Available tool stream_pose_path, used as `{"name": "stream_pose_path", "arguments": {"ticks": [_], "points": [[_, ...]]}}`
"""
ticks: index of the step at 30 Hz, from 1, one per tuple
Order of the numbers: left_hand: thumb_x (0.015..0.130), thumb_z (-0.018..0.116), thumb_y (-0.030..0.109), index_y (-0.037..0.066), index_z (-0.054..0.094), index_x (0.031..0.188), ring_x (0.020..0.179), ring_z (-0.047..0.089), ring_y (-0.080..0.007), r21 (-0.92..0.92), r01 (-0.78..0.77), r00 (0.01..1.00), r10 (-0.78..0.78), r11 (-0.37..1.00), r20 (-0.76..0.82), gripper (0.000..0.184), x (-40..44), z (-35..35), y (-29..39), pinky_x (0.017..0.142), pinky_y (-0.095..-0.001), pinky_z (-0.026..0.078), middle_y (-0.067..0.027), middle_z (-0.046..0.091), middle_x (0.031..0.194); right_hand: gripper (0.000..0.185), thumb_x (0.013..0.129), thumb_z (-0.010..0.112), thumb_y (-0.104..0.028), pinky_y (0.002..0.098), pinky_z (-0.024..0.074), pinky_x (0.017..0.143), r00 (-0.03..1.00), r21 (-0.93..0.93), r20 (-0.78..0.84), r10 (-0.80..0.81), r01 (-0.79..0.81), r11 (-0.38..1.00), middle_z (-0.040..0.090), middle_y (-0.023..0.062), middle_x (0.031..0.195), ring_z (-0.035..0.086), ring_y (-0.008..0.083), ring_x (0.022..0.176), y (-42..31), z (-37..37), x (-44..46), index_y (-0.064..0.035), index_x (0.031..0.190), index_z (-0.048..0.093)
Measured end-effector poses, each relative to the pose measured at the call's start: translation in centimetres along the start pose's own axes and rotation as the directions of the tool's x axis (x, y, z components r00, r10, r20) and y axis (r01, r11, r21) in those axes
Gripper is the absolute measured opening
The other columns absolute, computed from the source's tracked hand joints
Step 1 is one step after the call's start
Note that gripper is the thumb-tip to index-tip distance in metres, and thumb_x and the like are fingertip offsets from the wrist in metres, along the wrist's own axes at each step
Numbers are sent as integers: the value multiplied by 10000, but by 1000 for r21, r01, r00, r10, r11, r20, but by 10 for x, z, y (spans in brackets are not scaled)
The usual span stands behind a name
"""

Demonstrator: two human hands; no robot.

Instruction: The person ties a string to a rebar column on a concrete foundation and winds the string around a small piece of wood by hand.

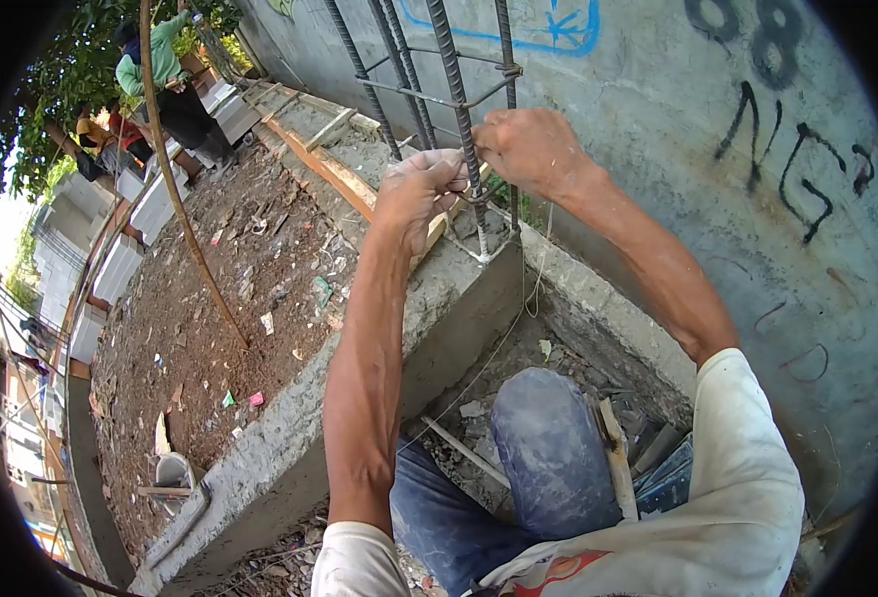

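Several ribbed rebar rods (446, 60) stand upright at the corner of a low concrete beam, joined by square wire stirrups (416, 93). My left hand (421, 189) is closed in a pinch against the left of the front rod, but what its fingers hold is hidden. Just right of that rod, my right hand (534, 149) is closed with its fingertips together. A thin pale string (539, 274) hangs below it and runs down to the lower left; the hand seems to pinch its upper part. A light wooden strip (437, 229) lies behind my left hand.
A graffitied wall (648, 129) rises close on the right. The rough concrete beam (290, 428) runs along the left, beside littered soil (210, 328) with a thin leaning pole (165, 169). Rubble and a wooden piece (616, 458) lie by my knee. A person in green (167, 50) stands far left.
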State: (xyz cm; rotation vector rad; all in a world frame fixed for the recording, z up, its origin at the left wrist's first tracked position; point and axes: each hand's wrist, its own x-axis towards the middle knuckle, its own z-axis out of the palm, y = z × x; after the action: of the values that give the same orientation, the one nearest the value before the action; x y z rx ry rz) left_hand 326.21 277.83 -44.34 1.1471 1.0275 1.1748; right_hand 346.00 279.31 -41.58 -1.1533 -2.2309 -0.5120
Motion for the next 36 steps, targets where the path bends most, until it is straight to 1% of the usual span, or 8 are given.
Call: {"name": "stream_pose_path", "arguments": {"ticks": [5,11,18,27,29,32,34,36], "points": [[1085,601,182,73,631,1114,907,642,-147,-527,-6,993,69,850,100,117,-16,-14,-33,835,-315,551,-19,678,994,199,949,683,-249,460,591,766,1000,352,3,31,-30,936,771,138,977,754,342,857,6,6,-15,-107,988,817],[1105,545,207,73,578,1088,788,552,-131,-598,24,998,13,801,58,138,-67,-16,-64,762,-342,536,8,559,866,245,1007,682,-233,357,567,779,950,794,131,282,-272,544,772,135,913,736,191,810,-1,24,-57,-22,1090,775],[1086,568,216,78,594,1035,656,527,-105,-458,119,992,-128,881,10,149,-105,1,-74,693,-317,530,44,524,763,210,981,726,-213,341,531,690,876,692,117,469,-410,594,738,50,793,643,107,715,-28,20,-75,-6,1016,739],[1099,573,352,66,714,1065,681,516,-67,-254,115,993,-114,960,19,320,-103,26,-75,697,-270,490,50,578,799,112,962,731,-99,333,532,643,874,859,226,431,-388,336,712,73,742,693,136,703,-108,-18,-126,6,988,701],[1098,574,346,49,717,1080,709,558,-82,-212,100,995,-93,972,44,330,-103,23,-78,694,-270,492,23,622,837,92,963,728,-82,363,547,658,929,816,34,368,-238,527,724,94,780,733,204,721,-113,-15,-136,1,959,687],[1084,575,286,13,714,1038,713,593,-103,-109,61,997,-54,992,62,310,-101,17,-76,671,-275,480,5,630,796,107,959,744,-92,371,549,678,965,789,132,226,-241,565,734,104,827,723,240,722,-104,-26,-148,-4,988,691],[1084,566,268,19,699,1011,676,555,-102,-218,80,996,-72,973,44,291,-105,19,-69,661,-283,472,20,576,750,114,959,752,-97,368,550,699,966,782,220,134,-257,568,741,81,829,723,217,742,-97,-29,-153,-10,1015,703],[1083,539,223,45,646,956,577,466,-107,-369,135,989,-145,920,0,244,-110,23,-62,640,-301,459,49,481,682,176,1027,705,-190,305,534,771,931,883,235,280,-325,339,730,23,924,672,118,837,-86,-18,-152,-19,1062,730]]}}
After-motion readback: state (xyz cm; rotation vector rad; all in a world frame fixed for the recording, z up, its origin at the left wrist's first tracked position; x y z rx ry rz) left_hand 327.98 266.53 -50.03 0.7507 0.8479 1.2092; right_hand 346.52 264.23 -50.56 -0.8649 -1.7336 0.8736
